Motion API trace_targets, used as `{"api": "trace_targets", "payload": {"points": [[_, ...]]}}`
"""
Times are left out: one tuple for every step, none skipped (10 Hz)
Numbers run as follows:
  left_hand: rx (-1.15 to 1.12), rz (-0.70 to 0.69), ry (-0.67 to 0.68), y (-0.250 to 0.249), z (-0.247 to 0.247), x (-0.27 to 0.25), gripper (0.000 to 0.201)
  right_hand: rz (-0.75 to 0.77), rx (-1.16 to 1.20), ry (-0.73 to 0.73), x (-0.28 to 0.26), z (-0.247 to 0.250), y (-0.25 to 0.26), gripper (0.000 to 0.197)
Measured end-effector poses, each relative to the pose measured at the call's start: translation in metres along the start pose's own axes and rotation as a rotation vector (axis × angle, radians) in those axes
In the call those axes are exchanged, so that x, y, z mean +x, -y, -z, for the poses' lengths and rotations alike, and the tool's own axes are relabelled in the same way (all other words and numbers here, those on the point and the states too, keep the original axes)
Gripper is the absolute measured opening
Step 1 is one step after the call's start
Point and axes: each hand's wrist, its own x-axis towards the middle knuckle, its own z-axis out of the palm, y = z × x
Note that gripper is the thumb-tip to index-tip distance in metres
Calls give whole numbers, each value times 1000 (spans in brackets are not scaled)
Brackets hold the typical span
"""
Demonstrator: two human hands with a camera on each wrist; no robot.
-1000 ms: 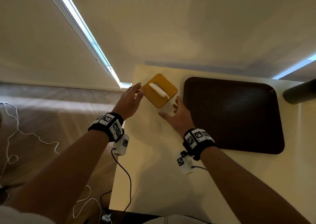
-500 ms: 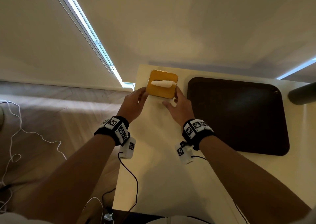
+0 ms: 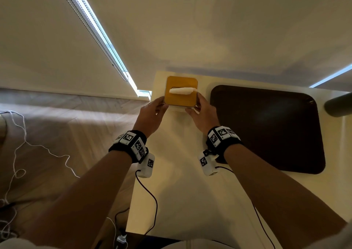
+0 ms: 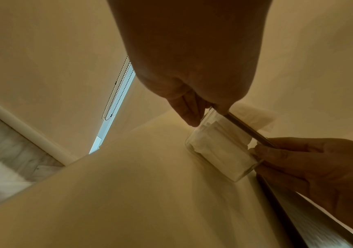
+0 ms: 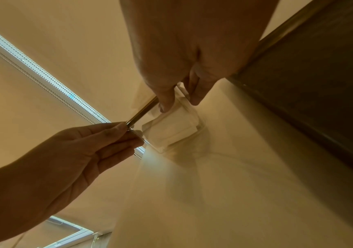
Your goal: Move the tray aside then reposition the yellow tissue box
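Observation:
The yellow tissue box (image 3: 181,96) has a clear body, a yellow lid and a white tissue sticking out. It stands near the far left corner of the cream table (image 3: 171,191). My left hand (image 3: 162,106) grips its left near corner and my right hand (image 3: 194,107) grips its right near corner. In the left wrist view the box (image 4: 218,147) sits between my left fingers (image 4: 190,114) and my right hand (image 4: 298,159). In the right wrist view my right thumb (image 5: 167,100) lies on the box (image 5: 171,130). The dark brown tray (image 3: 266,127) lies flat just right of the box.
A wall runs right behind the table. A dark cylinder (image 3: 339,106) juts in at the far right. The table's left edge (image 3: 139,153) is close to my left wrist, with floor and white cables (image 3: 17,153) beyond. A blind's bead chain (image 4: 116,94) hangs to the left.
The box turned from diagonal to square with the table and moved a little farther back. Both hands closed in from beside it to grip its near corners.

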Motion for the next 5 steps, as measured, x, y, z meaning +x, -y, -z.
{"api": "trace_targets", "payload": {"points": [[-6,3,5,1,1,0,29,-3,3,-8,-1,-1,0,66],[-2,-4,12,3,0,-2,30,-1,13,-8,-2,-2,0,66],[8,-2,15,0,1,-1,29,-22,27,-1,-2,-2,1,66],[-10,14,26,1,3,-2,29,-19,40,6,-5,1,4,66],[-57,55,27,-2,4,0,29,-20,28,21,-4,3,7,68]]}}
